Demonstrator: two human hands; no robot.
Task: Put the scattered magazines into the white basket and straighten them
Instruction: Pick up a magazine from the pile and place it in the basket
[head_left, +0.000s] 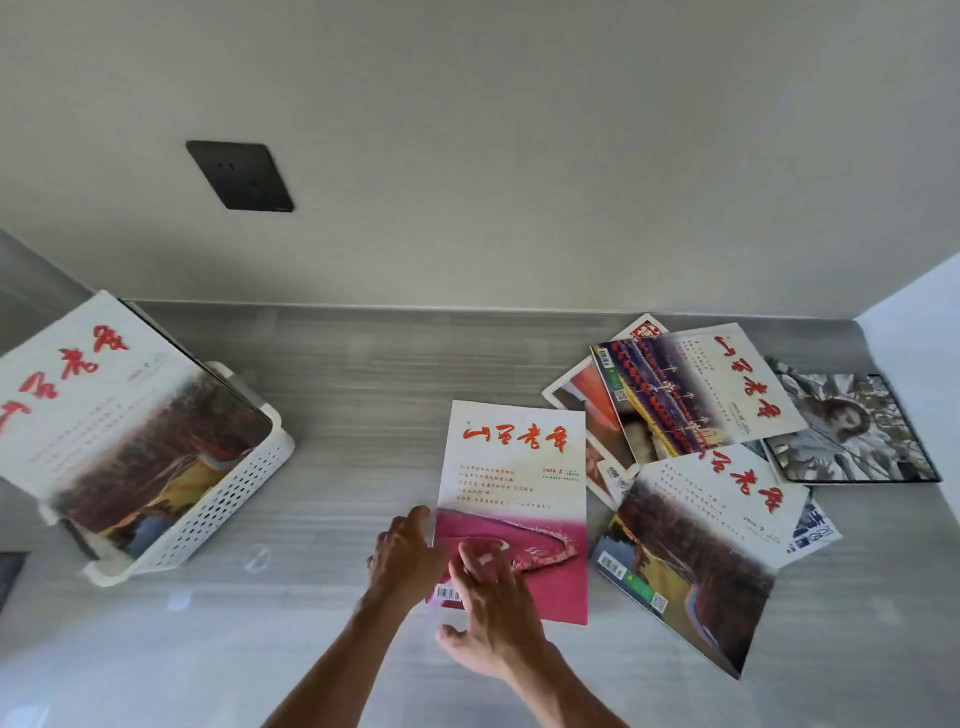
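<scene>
I see the pink-and-white glossy magazine (514, 499) flat on the grey streaked counter (363, 374), my left hand (408, 558) curling round its 9 o'clock edge and my right hand (491, 618) pressing spread fingers (480, 564) on its cover. At 3 o'clock lies the scattered heap of magazines (727, 441). At 9 o'clock stands the white perforated plastic basket (228, 499), one white-covered magazine (114, 415) leaning in it.

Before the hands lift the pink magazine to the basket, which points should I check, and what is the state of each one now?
1. Left hand grips pink magazine at its left edge: cannot tell.
2. Right hand rests on cover, fingers spread: ok.
3. Pink magazine free of the scattered magazines: ok.
4. White basket has room beside the leaning magazine: cannot tell.
5. Counter path to basket clear: ok.
</scene>
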